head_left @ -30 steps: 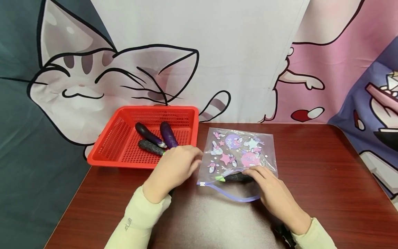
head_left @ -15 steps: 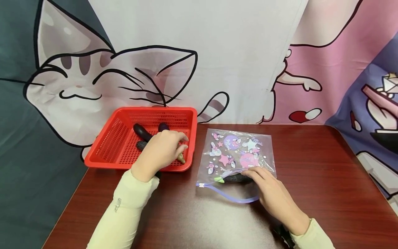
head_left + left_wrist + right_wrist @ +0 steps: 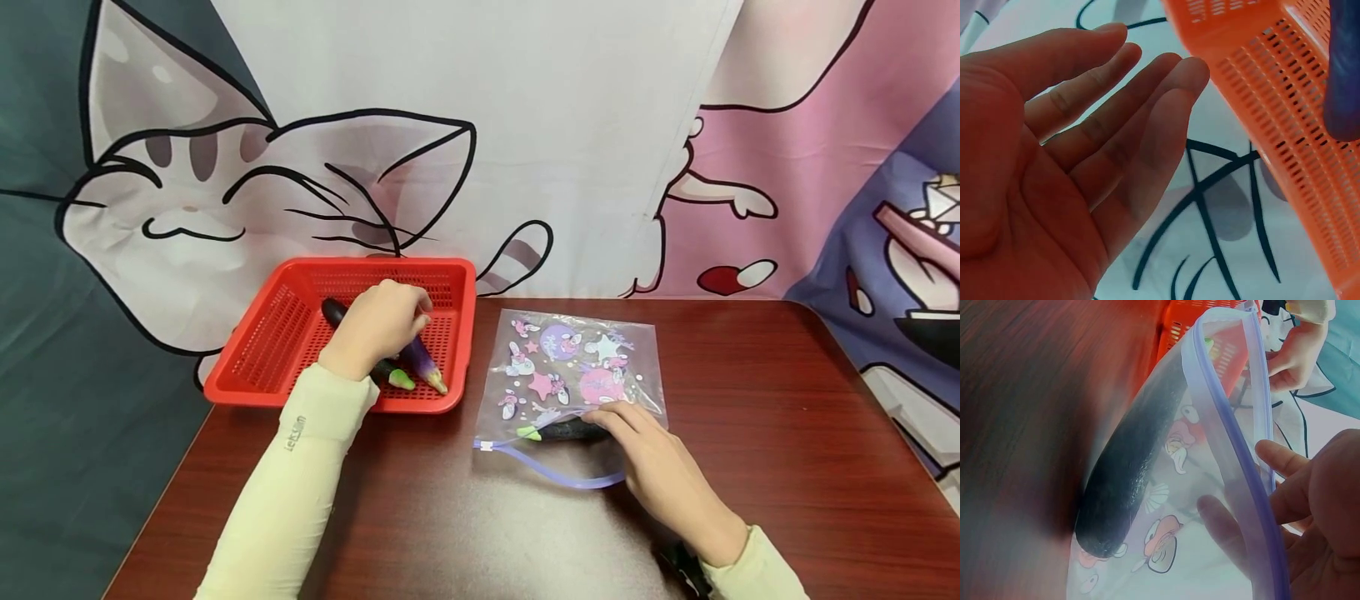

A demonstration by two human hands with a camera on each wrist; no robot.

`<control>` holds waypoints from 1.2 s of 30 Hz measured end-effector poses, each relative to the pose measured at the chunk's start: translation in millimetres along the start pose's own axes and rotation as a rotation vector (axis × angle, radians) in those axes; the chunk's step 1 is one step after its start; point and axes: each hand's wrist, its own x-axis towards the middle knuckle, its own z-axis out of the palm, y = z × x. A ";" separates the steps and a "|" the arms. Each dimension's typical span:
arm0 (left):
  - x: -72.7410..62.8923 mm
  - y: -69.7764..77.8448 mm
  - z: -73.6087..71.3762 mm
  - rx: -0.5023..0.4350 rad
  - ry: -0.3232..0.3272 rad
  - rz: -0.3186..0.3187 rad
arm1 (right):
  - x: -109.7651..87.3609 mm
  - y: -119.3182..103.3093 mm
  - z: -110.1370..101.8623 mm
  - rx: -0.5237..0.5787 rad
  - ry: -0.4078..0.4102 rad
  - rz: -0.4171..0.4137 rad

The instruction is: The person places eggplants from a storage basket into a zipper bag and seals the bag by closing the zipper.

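Observation:
My left hand [image 3: 378, 325] is over the red basket [image 3: 247, 350], fingers relaxed and holding nothing, as its wrist view shows. Under and around it lie a purple eggplant [image 3: 423, 362] with a pale tip, a dark eggplant [image 3: 332, 311], and a dark vegetable with a bright green end [image 3: 401, 380], all partly covered by the hand. My right hand [image 3: 652, 458] holds the lip of a clear zip bag [image 3: 495, 358] printed with pink and purple figures. Inside the bag's parted mouth lies a dark speckled, zucchini-like vegetable [image 3: 1132, 462] with a light green end.
The bag lies flat on a brown wooden table [image 3: 772, 417], its purple zip strip [image 3: 558, 477] bowed toward the front and a white slider [image 3: 487, 447] at the left corner. Behind the table hangs a cartoon-printed cloth [image 3: 585, 125].
My left hand has moved left and away from me, from beside the bag to over the basket. The right hand keeps its place on the bag.

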 end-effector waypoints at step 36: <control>30.0 -24.0 41.3 -0.078 -0.293 -0.316 | -1.3 1.4 1.8 0.000 -0.009 0.006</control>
